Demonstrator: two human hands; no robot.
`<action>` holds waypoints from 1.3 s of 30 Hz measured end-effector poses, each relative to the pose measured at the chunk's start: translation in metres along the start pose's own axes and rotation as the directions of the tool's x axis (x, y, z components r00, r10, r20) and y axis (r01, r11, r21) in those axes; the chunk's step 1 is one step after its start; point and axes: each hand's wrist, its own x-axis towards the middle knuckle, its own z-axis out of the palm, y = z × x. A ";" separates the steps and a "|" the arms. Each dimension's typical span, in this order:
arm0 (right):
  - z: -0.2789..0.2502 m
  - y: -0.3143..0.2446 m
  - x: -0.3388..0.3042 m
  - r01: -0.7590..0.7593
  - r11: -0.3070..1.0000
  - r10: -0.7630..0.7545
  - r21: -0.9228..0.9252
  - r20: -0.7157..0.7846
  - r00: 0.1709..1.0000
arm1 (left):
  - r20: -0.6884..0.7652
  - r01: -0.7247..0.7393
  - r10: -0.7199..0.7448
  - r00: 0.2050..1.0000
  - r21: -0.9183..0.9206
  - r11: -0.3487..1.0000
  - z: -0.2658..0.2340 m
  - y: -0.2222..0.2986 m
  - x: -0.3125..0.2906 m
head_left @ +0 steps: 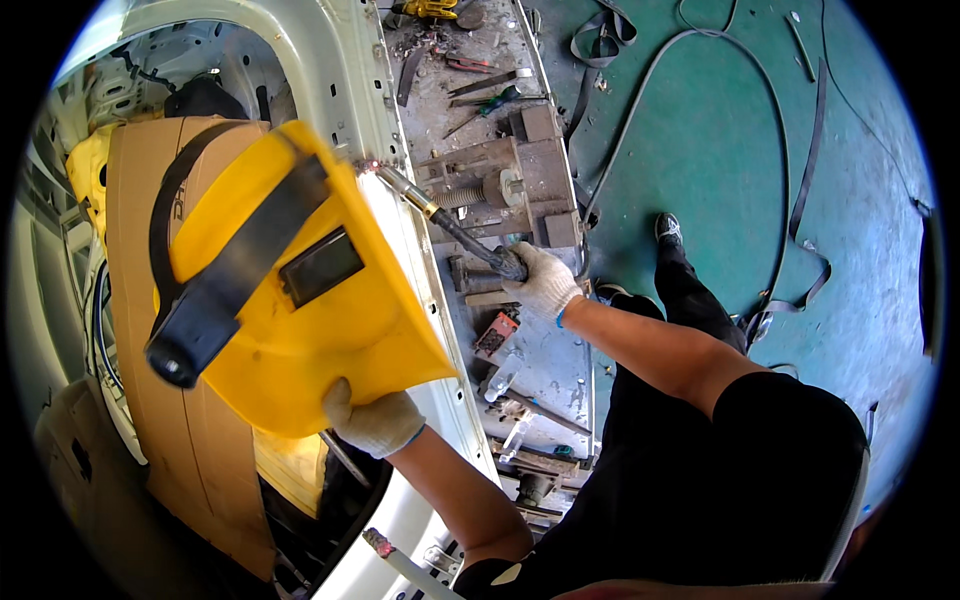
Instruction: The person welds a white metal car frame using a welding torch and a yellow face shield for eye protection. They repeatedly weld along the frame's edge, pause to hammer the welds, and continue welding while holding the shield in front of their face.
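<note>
My left hand (378, 422), in a pale work glove, grips the lower edge of a yellow welding mask (290, 365). The mask has a black headband and a small dark window, and its inner side faces me. In my gloved right hand (548, 284) is a welding torch (450, 222); the fingers wrap round its dark handle. The torch's metal nozzle points up and left at the white car body frame (350, 70), where a small reddish glow shows beside the mask's edge. Whether the tip touches the metal I cannot tell.
Brown cardboard (135, 300) covers part of the car's interior. A cluttered metal bench (450, 130) beside the frame holds pliers, a screwdriver (495, 102) and a vise-like clamp (490, 190). Cables (780, 130) loop over the green floor (710, 120). A pale stick (405, 568) with an ashy reddish tip shows below.
</note>
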 end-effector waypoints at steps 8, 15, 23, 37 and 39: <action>-0.003 -0.009 -0.003 -0.018 0.999 0.020 -0.043 0.051 0.998 | 0.021 0.078 -0.079 0.997 0.027 0.997 0.033 -0.029 -0.001; -0.003 -0.008 -0.001 -0.013 0.999 0.011 0.042 0.050 0.999 | 0.011 0.046 -0.046 0.999 -0.029 0.999 0.029 -0.017 0.007; -0.003 -0.008 -0.007 -0.033 0.997 0.031 0.076 0.026 0.999 | -0.121 -0.029 0.023 0.992 -0.048 0.998 -0.007 0.014 0.017; -0.004 -0.005 -0.001 -0.039 0.994 0.033 0.104 0.059 0.998 | 0.178 0.067 -0.072 0.981 0.032 0.997 0.021 -0.017 0.010; -0.009 -0.011 -0.002 -0.067 0.994 0.059 0.089 0.091 0.994 | 0.174 0.099 -0.103 0.979 0.030 0.995 0.030 -0.026 0.013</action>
